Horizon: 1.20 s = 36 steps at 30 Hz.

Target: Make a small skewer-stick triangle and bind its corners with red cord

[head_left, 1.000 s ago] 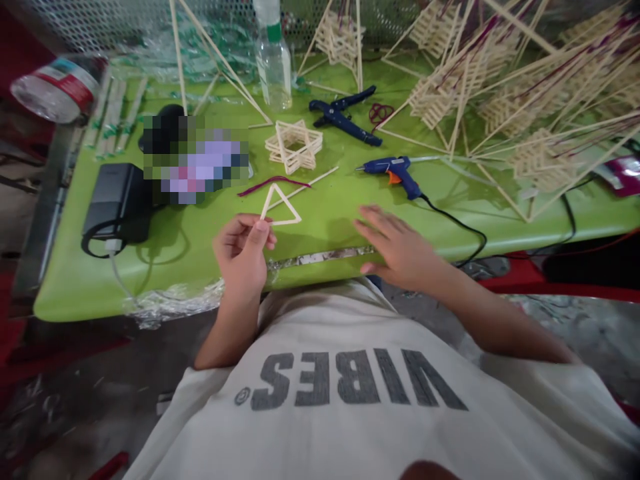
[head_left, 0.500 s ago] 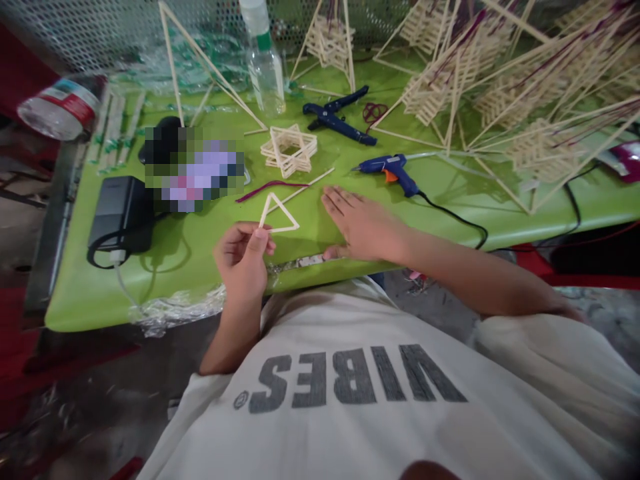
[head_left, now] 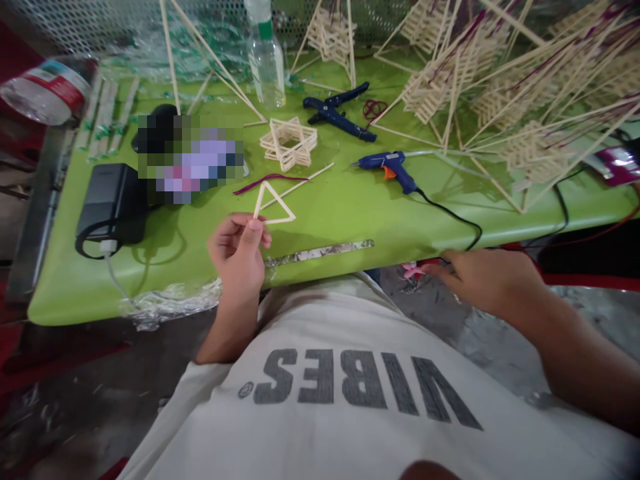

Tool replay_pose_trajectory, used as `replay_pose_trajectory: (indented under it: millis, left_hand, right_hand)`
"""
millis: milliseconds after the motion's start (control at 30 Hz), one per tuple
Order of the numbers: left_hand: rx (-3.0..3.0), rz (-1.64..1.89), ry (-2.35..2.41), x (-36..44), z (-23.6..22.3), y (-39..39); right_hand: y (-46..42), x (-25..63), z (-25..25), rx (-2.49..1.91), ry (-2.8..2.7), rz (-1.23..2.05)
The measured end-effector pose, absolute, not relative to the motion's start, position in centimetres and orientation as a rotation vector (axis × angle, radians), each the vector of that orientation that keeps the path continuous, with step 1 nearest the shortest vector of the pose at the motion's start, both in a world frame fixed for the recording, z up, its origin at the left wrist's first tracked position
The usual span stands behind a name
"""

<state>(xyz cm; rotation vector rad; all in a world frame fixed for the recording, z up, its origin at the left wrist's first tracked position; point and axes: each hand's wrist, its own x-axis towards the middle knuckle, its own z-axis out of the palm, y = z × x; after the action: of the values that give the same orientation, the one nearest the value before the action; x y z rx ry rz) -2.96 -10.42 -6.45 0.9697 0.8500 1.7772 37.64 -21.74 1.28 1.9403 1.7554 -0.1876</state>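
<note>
My left hand [head_left: 240, 250] pinches a small triangle of thin wooden sticks [head_left: 291, 217] by one side, holding it just above the green table. Behind the triangle lie a loose stick [head_left: 320, 173] and a purple cord [head_left: 265, 181]. A six-pointed star of stacked sticks [head_left: 289, 143] rests farther back. My right hand [head_left: 493, 277] is at the table's front edge on the right and appears to hold nothing. Its thumb is stretched out apart from the forefinger; the other fingers are mostly hidden. A pink object [head_left: 412, 269] shows below the edge near that thumb.
A blue glue gun [head_left: 385, 165] with a black cable and dark blue cutters [head_left: 336, 112] lie mid-table. A clear bottle [head_left: 267, 70] stands behind. Finished stick frames [head_left: 440, 87] crowd the back right. A black power adapter [head_left: 113, 203] sits left; a patterned strip [head_left: 325, 252] lies in front.
My right hand has left the tabletop and moved right to the front edge, uncovering the patterned strip. My left hand still holds the triangle in nearly the same place.
</note>
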Motion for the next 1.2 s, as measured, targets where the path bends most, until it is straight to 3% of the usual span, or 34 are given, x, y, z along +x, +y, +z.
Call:
replay_pose_trajectory:
  millis: [133, 267, 467, 767, 1067, 1200]
  left_hand:
    - [0.917, 1.794, 0.879, -3.0, -6.4, -10.2]
    - [0.91, 1.796, 0.876, -2.9, -6.4, -10.1]
    - [0.944, 1.786, 0.915, -2.7, -6.2, -10.4]
    - [0.964, 1.792, 0.909, -2.7, -6.3, -10.7]
    - [0.955, 1.765, 0.874, -2.8, -6.3, -10.6]
    - [0.948, 1.75, 0.876, -2.8, -6.1, -10.6]
  right_hand:
    - [-18.7, 35.5, 1.2, 1.888, 2.199, -0.117]
    - [-12.3, 29.7, 0.4, 1.647, 2.609, -0.247]
    - [-4.2, 22.4, 0.8, 1.274, 2.643, -0.231]
    - [-3.4, 20.7, 1.8, 1.023, 2.649, -0.11]
    - [-2.4, 21.0, 1.3, 1.179, 2.669, -0.545]
    - [-2.3, 20.8, 0.8, 1.262, 2.715, -0.469]
